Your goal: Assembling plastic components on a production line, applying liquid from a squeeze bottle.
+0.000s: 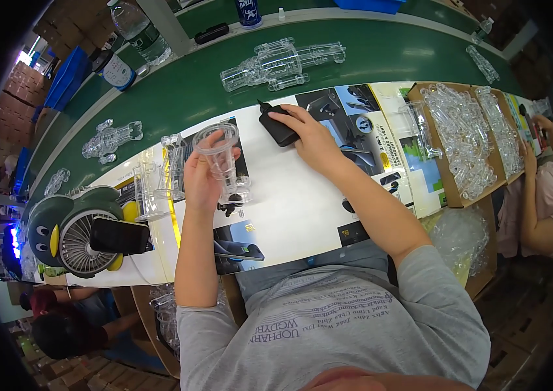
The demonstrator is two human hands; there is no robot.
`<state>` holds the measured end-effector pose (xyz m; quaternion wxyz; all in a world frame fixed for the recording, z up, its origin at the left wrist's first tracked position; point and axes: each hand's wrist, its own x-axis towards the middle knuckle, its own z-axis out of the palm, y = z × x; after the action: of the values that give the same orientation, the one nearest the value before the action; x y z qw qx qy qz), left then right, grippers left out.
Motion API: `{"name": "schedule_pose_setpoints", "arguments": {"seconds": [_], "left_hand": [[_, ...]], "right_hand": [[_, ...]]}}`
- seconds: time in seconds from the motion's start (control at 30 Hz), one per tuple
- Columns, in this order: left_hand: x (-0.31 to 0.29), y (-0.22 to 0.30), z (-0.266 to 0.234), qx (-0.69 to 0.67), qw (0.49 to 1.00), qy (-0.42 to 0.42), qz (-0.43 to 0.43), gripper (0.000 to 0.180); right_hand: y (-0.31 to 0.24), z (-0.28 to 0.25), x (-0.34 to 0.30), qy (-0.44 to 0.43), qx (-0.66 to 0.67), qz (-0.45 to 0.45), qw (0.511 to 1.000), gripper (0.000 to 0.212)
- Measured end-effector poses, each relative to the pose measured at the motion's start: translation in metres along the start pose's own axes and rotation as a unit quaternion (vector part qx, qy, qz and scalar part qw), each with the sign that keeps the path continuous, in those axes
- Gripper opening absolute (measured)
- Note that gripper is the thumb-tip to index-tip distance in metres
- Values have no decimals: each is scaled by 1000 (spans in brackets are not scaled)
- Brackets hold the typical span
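Note:
My left hand [202,181] grips a clear plastic cup-shaped part [216,138], its wide round rim upward and a narrower clear section below. My right hand [314,142] is closed around a small black bottle [280,132] with a thin pointed nozzle, which lies tilted near the far edge of the white work surface [293,208]. A gap separates the bottle from the clear part. Beside my left hand, to its left, stand more clear plastic pieces [171,166].
A clear assembly [283,64] lies on the green conveyor [188,98], and a smaller one [112,140] farther left. At left are a green fan [61,238] and a phone [120,236]. A cardboard box [445,177] at right holds many clear parts. Another person [544,208] works beyond it.

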<state>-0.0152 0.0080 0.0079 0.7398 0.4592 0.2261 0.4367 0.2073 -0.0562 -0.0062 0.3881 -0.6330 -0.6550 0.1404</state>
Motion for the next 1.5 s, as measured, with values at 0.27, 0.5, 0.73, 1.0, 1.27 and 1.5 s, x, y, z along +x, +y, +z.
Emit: {"name": "schedule_pose_setpoints", "arguments": {"seconds": [0.27,0.5,0.73,1.0,1.27,1.5], "left_hand": [[-3,0,9,-64,998,-17,-15,43],[-5,-1,12,-56,998,-30,-16,58],[-5,-3,17,-57,996,-59,-20,63],[-9,-1,18,-28,998,-61,3,68],[-1,2,21,28,997,-46,60,58],[0,0,16,71,996,-17,49,41]], "right_hand": [[-6,-5,-4,42,-65,-14,997,68],[-29,-12,-10,13,99,-95,990,46],[-35,-4,-17,-18,70,-168,983,59],[-34,-3,-17,3,70,-190,979,43],[-15,-21,-8,153,97,-80,980,41],[16,-56,9,165,-57,120,977,32]]}}
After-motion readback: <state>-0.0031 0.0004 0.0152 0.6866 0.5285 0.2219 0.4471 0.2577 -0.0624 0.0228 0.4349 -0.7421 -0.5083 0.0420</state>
